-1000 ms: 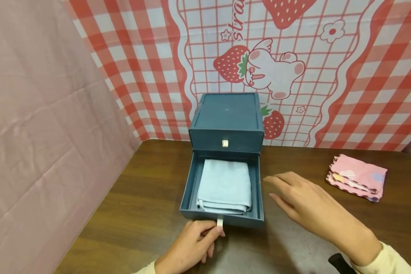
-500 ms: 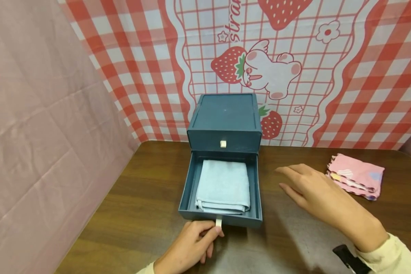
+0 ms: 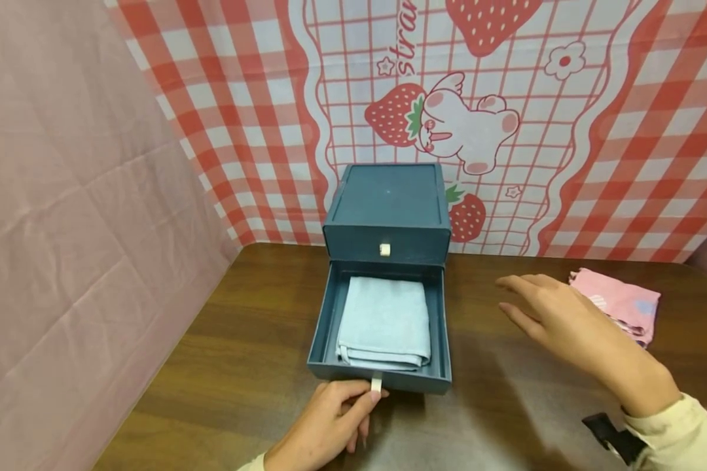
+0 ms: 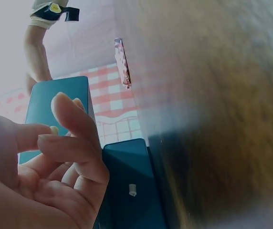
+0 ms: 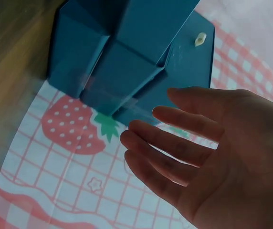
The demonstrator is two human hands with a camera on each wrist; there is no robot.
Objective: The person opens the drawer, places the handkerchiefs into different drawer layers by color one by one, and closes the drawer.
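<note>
Thumb and fingers of my left hand [image 3: 330,418] pinch the white pull tab [image 3: 376,381] on the front of a pulled-out drawer [image 3: 446,327]. Inside that drawer lies a folded pale blue towel [image 3: 385,320]. The drawer belongs to a dark blue drawer unit [image 3: 389,195]; its top drawer is closed, and in the left wrist view a lower closed drawer front [image 4: 131,167] shows too. My right hand [image 3: 565,320] hovers over the table to the right, fingers extended, holding nothing. It partly covers a folded pink patterned cloth [image 3: 630,301] on the table.
The brown wooden table [image 3: 230,366] runs back to a red-and-white checked strawberry curtain [image 3: 259,131] right behind the unit. A plain pink curtain [image 3: 88,229] hangs along the left side. A black strap [image 3: 613,435] is on the right wrist.
My right hand has moved right, away from the drawer and toward the pink cloth, now overlapping it in view. My left hand and the pulled-out drawer have stayed put.
</note>
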